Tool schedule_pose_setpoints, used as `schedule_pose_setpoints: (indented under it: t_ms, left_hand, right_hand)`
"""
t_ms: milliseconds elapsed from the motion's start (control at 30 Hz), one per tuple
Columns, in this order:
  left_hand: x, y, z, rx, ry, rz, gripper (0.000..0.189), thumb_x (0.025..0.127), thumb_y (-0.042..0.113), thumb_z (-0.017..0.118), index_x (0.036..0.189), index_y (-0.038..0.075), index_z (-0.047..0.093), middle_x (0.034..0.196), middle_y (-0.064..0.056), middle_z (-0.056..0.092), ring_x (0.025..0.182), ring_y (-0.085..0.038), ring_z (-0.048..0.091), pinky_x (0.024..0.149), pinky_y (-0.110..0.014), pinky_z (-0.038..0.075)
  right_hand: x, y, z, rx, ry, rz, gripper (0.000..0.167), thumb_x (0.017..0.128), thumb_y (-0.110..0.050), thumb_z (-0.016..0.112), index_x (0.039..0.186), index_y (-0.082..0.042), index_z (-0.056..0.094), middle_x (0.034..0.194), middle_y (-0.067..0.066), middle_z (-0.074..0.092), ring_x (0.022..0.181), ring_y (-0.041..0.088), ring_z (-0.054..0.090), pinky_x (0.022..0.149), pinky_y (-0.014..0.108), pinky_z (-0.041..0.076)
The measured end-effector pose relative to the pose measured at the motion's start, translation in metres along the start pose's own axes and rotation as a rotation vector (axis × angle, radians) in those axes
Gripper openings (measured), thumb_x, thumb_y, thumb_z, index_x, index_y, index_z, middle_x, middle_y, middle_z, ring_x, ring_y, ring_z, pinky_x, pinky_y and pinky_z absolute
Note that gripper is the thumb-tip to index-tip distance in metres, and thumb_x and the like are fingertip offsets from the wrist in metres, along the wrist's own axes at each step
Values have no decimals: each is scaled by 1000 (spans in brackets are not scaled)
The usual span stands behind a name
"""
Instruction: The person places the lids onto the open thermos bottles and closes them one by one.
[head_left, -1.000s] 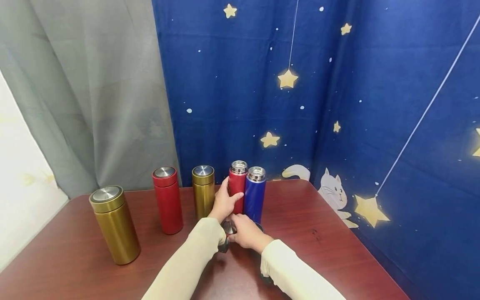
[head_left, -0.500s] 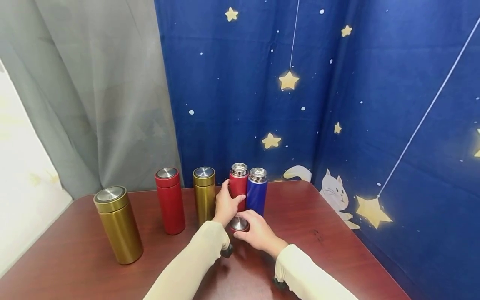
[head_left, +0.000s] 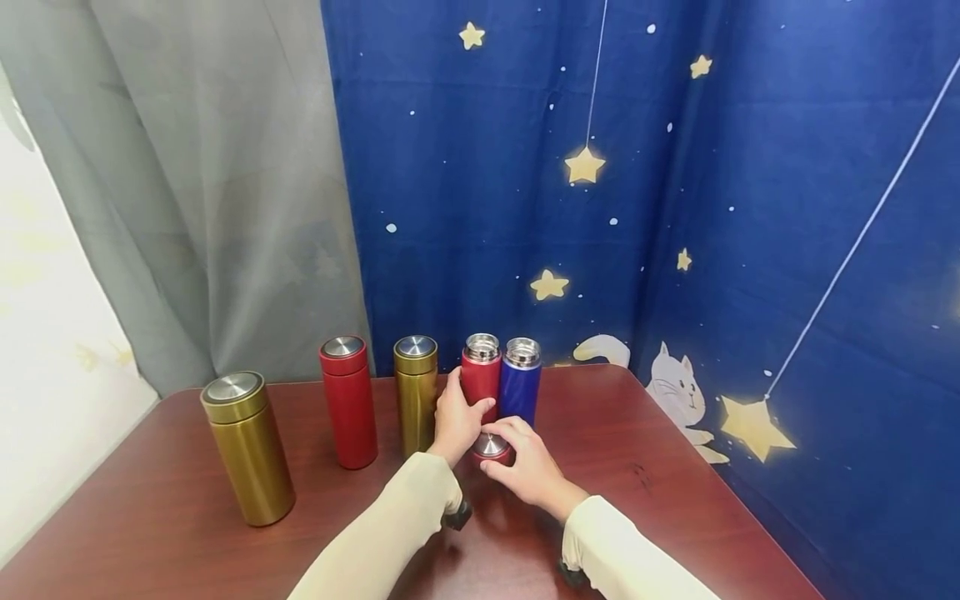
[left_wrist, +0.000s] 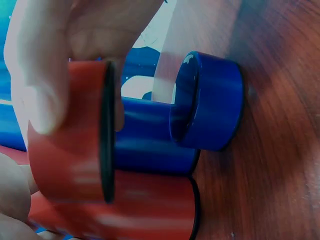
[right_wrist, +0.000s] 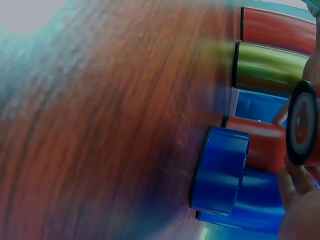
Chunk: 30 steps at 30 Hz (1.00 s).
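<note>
My left hand [head_left: 456, 417] grips a red thermos bottle [head_left: 481, 379] that stands lidless at the back, its steel mouth bare. My right hand [head_left: 531, 471] pinches a red thermos lid [head_left: 491, 447] with a brushed steel top between thumb and fingers. That lid is up off the table, in front of the bottle and lower than its mouth. Touching the red bottle on its right is a lidless blue thermos bottle [head_left: 520, 387]. A blue lid [left_wrist: 215, 100] rests on the table before the blue bottle; the right hand hides it in the head view.
Left of the hands stand a gold thermos [head_left: 416, 396], a red thermos [head_left: 349, 408] and a larger gold thermos [head_left: 251, 454], all lidded. They share a reddish wooden table [head_left: 637, 517]. A starry blue curtain [head_left: 487, 167] hangs behind, with a grey curtain [head_left: 262, 208] at left.
My right hand has moved rightward with the red lid, which now shows clear of the left sleeve. The left hand keeps its grip on the red bottle. The head view has shifted slightly.
</note>
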<state>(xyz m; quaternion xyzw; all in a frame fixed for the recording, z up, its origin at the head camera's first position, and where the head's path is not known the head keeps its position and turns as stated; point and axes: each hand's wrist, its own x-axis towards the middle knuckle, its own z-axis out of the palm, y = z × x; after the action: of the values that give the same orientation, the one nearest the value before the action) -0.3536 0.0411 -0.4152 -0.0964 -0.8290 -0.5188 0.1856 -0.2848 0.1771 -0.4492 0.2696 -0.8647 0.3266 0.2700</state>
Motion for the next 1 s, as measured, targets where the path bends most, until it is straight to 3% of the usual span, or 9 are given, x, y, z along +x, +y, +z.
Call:
schedule_pose_setpoints:
  t_ms: [367, 633, 1000]
  left_hand:
    - [-12, -1, -11, -7, -29, 19, 70, 81, 13, 80, 140, 4, 43, 125, -20, 60, 110, -38, 60, 95, -53, 48]
    - [-17, -4, -21, -33, -56, 47, 69, 79, 11, 81, 138, 3, 45, 123, -19, 62, 110, -35, 61, 94, -49, 49]
    - [-24, -7, -30, -58, -109, 83, 73, 81, 13, 80, 142, 3, 41, 125, -18, 61, 110, -33, 61, 94, -48, 49]
  right_hand:
    - [-5, 5, -5, 71, 94, -23, 40, 79, -18, 72, 117, -11, 67, 115, 2, 60, 107, 19, 55, 87, 36, 52]
    - [-5, 5, -5, 96, 136, -62, 49, 82, -23, 67, 130, -11, 60, 120, 2, 59, 110, 18, 54, 91, 37, 49]
    - [3, 2, -5, 115, 273, -74, 53, 86, -25, 56, 136, -8, 52, 115, 7, 58, 101, 21, 57, 83, 38, 53]
